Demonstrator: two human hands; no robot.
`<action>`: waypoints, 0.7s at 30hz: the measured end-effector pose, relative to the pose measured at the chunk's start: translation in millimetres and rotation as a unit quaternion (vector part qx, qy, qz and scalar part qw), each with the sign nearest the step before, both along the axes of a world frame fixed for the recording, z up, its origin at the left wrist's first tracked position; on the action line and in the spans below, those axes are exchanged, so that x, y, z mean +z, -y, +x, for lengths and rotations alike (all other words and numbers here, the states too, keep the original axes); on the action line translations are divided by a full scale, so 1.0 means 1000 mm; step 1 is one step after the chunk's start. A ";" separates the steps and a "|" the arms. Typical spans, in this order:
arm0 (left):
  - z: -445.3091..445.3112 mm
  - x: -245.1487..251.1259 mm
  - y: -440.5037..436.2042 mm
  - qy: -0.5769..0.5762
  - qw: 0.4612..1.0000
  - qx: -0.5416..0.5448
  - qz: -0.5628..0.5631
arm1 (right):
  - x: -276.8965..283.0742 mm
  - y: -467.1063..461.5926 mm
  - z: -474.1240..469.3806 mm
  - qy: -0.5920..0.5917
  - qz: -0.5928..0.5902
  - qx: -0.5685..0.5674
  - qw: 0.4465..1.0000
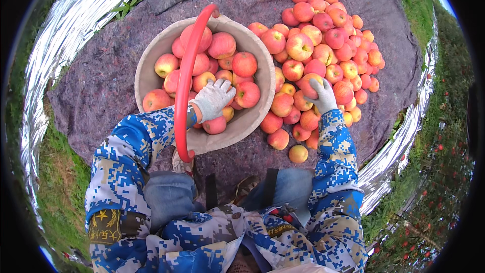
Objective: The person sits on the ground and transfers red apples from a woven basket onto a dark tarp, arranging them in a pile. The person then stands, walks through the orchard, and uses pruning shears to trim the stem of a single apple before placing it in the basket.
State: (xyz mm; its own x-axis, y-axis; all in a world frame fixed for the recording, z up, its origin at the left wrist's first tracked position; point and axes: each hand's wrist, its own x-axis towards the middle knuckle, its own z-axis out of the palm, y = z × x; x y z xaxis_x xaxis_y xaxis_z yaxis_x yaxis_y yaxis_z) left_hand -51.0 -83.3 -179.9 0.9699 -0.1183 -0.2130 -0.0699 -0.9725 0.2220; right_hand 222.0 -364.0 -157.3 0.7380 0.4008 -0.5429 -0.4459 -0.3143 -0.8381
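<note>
A fabric-lined basket (pixel 242 132) with a red arched handle (pixel 185 79) stands before me, part filled with red-yellow apples (pixel 221 45). Under the handle, my left hand (pixel 214 99) in a pale glove reaches into it, palm down over the apples; its fingertips touch them, and whether it grips one is hidden. My right hand (pixel 323 94), also gloved, has its thumb and fingers around a red apple (pixel 311 85) at the near middle of a large apple pile (pixel 299 46) to the right of the basket.
The pile rests on a dark felt-like ground cloth (pixel 106 60). A single yellowish apple (pixel 298 154) lies at its near edge. Silver reflective film (pixel 60 45) and grass (pixel 60 167) border the cloth. My knees and shoes are close below the basket. Fruit trees (pixel 435 182) stand at right.
</note>
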 end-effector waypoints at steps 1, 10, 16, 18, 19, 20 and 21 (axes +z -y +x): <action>-0.001 -0.008 0.002 0.043 0.999 0.003 0.018 | -0.005 0.000 0.001 0.114 -0.067 0.074 0.988; 0.008 0.008 -0.014 0.004 0.999 0.029 -0.046 | -0.026 -0.028 -0.020 0.367 -0.311 0.257 0.838; 0.015 0.081 -0.004 -0.009 0.949 0.151 -0.275 | 0.007 -0.040 -0.042 0.367 -0.168 0.178 0.897; 0.024 0.103 0.008 0.056 0.913 0.134 -0.382 | 0.026 -0.043 -0.051 0.293 0.005 0.118 0.949; 0.028 0.111 0.013 0.055 0.875 0.136 -0.462 | 0.037 -0.041 -0.048 0.037 0.104 0.115 0.987; 0.031 0.117 0.018 0.052 0.831 0.136 -0.538 | 0.044 -0.041 -0.056 -0.169 0.184 0.111 0.962; 0.033 0.120 0.019 0.038 0.786 0.105 -0.608 | 0.053 -0.037 -0.050 -0.271 0.253 0.148 0.917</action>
